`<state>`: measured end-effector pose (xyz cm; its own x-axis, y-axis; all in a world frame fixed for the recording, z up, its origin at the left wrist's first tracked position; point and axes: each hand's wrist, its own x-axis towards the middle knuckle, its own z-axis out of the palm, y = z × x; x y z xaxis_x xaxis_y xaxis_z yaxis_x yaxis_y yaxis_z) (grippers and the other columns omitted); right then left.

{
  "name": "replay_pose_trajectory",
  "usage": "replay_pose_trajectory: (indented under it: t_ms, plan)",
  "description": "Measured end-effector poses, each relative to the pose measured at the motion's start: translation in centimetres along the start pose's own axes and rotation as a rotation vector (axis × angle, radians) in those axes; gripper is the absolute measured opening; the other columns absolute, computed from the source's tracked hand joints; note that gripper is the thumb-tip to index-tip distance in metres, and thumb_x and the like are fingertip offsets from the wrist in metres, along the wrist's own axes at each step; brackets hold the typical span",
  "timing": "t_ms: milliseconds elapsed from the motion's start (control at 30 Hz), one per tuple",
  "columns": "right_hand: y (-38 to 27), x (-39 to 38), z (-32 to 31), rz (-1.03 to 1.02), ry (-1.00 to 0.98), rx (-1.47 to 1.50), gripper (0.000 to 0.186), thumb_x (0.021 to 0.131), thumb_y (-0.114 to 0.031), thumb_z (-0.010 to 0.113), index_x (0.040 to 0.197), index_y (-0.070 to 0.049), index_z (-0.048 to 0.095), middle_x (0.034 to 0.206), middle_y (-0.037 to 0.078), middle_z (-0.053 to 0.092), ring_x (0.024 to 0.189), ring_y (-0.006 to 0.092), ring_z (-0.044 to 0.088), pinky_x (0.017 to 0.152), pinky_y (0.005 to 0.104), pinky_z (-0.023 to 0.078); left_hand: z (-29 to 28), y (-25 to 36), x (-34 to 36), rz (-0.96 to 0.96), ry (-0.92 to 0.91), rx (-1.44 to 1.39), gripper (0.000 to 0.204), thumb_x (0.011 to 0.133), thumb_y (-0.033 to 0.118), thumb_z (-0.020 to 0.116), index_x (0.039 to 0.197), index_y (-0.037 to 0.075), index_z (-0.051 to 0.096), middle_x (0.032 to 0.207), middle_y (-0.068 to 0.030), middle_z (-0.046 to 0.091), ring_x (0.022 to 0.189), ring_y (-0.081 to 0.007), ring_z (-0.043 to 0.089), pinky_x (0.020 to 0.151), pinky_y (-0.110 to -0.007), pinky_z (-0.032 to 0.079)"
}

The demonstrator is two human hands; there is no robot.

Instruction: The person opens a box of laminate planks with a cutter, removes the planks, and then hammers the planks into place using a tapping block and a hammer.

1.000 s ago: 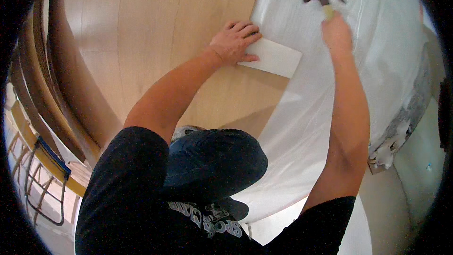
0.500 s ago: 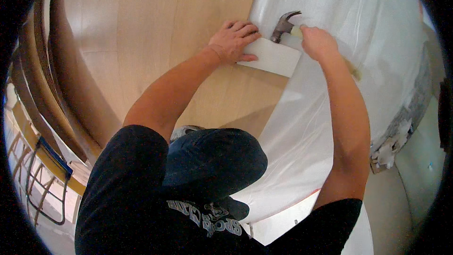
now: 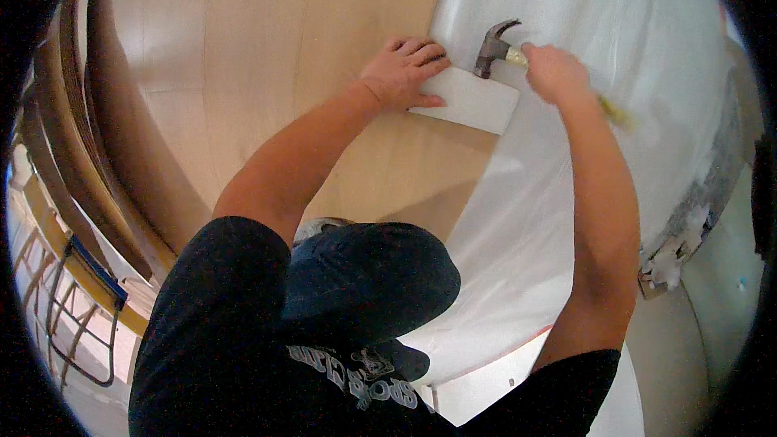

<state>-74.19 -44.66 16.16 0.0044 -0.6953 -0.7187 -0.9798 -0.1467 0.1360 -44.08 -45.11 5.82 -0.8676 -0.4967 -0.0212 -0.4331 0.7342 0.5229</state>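
Observation:
A flat white block [image 3: 473, 103] lies across the edge of the wood-look flooring [image 3: 267, 24], its right end reaching toward the white sheet underlay [image 3: 558, 0]. My left hand [image 3: 407, 73] grips the block's left end, fingers along the far side and thumb over the top. In my right hand [image 3: 557, 73] is a claw hammer [image 3: 491, 53], held by its light yellowish handle. The hammer's dark metal head is at the block's far edge with the claw curving away; whether it touches cannot be made out. My right fist hides the middle of the handle.
Long brown boards [image 3: 113, 137] stand curved along the left side. Below them is a metal-framed stand [image 3: 81, 316] with a yellow bar. A rough, broken wall base [image 3: 672, 251] runs along the right. My bent knee [image 3: 372, 275] rests close to the flooring's edge.
The hammer and my right hand have shifted slightly right, and the handle's end is blurred by motion. My left hand and the white block have barely moved.

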Motion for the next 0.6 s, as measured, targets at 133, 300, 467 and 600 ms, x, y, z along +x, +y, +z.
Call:
replay_pose_trajectory:
  t_ms: [133,300,467,600]
  plan:
    - [0.6,0.4,-2.6,0.206,0.156,0.090,0.032,0.090,-0.014,0.058,0.122,-0.008,0.058,0.102,0.024,0.071,0.097,0.0434,0.069,0.085,0.0551,0.054,0.0,0.0,-0.6,0.000,0.025,-0.015,0.070,0.081,0.060,0.071,0.135,0.017,0.060,0.140,-0.0011,0.053,0.136,-0.0220,0.044,0.113,-0.045,0.033]
    - [0.9,-0.8,1.3,0.304,0.243,0.238,0.029,0.090,-0.016,0.063,0.117,-0.007,0.057,0.099,0.024,0.071,0.094,0.0434,0.068,0.082,0.0555,0.054,0.5,1.3,-0.4,-0.005,-0.001,-0.041,0.072,0.082,0.061,0.071,0.137,0.017,0.058,0.143,-0.0029,0.052,0.137,-0.0251,0.044,0.113,-0.047,0.032]
    - [-3.0,-2.0,1.6,0.137,0.050,0.236,0.031,0.088,-0.018,0.065,0.115,-0.005,0.058,0.097,0.023,0.070,0.094,0.0444,0.067,0.081,0.0553,0.053,1.7,0.1,-1.9,-0.041,-0.012,-0.065,0.073,0.081,0.060,0.073,0.138,0.017,0.057,0.144,-0.0059,0.051,0.138,-0.0285,0.043,0.113,-0.053,0.032]
    - [-2.9,-5.8,5.5,0.448,0.331,0.591,0.034,0.086,-0.022,0.067,0.115,-0.005,0.059,0.097,0.023,0.070,0.094,0.0444,0.067,0.080,0.0545,0.053,-0.7,0.7,-0.3,-0.057,0.008,0.025,0.067,0.083,0.055,0.073,0.136,0.016,0.058,0.142,-0.0043,0.052,0.136,-0.0268,0.044,0.112,-0.051,0.034]
